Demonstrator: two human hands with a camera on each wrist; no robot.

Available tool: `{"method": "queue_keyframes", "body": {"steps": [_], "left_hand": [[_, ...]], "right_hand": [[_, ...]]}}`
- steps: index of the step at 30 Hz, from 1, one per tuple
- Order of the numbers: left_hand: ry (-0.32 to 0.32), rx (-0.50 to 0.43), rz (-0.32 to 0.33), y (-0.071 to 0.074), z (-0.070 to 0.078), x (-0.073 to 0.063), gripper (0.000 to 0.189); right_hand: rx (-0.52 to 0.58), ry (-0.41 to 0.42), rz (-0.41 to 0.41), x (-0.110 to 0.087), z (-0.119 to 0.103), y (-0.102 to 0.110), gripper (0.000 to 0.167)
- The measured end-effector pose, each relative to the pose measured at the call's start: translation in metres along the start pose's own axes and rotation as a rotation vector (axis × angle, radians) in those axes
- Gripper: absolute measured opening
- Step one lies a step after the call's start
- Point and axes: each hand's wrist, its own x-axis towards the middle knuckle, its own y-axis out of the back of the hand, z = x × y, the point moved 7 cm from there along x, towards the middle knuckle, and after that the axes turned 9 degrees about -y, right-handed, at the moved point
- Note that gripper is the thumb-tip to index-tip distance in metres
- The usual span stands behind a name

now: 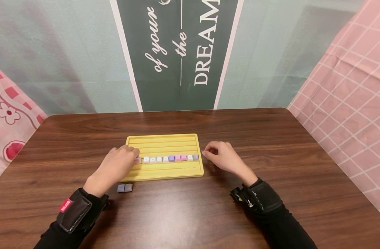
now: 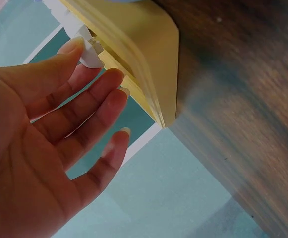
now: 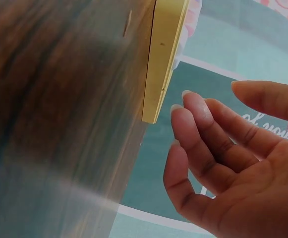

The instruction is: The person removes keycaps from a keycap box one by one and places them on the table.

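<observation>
A yellow grooved keycap tray (image 1: 165, 173) lies on the table. Along one of its grooves runs a row of keycaps (image 1: 159, 159), white, purple, pink and grey. At the row's left end my left hand (image 1: 116, 166) pinches a pale keycap (image 2: 91, 53) between thumb and index finger, the other fingers loosely bent; the head view mostly hides this keycap behind the fingers. My right hand (image 1: 222, 157) hovers just off the tray's right edge, its fingers loosely curved. Nothing sits between its thumb and fingers in the right wrist view.
Two grey-blue keycaps (image 1: 125, 188) lie side by side on the brown wooden table (image 1: 183, 214), in front of the tray's left corner and close to my left wrist. Behind the table hangs a green cloth (image 1: 255, 69) with lettering; a pink checked cloth (image 1: 351, 69) is at right.
</observation>
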Motion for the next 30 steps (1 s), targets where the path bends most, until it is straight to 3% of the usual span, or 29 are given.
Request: {"method": "queue_keyframes", "body": {"steps": [12,21,30], "left_hand": [[-0.025,-0.003,0.07,0.011,0.008,-0.005,0.018],[-0.015,0.001,0.07,0.018,0.014,-0.013,0.017],[-0.044,-0.04,0.097,0.023,0.02,-0.019,0.017]], "right_hand": [[-0.012,0.044,0.004,-0.001,-0.004,-0.001,0.009],[-0.006,0.072,0.001,-0.002,-0.009,-0.002,0.008],[0.003,0.093,-0.02,-0.005,-0.014,-0.004,0.006]]}}
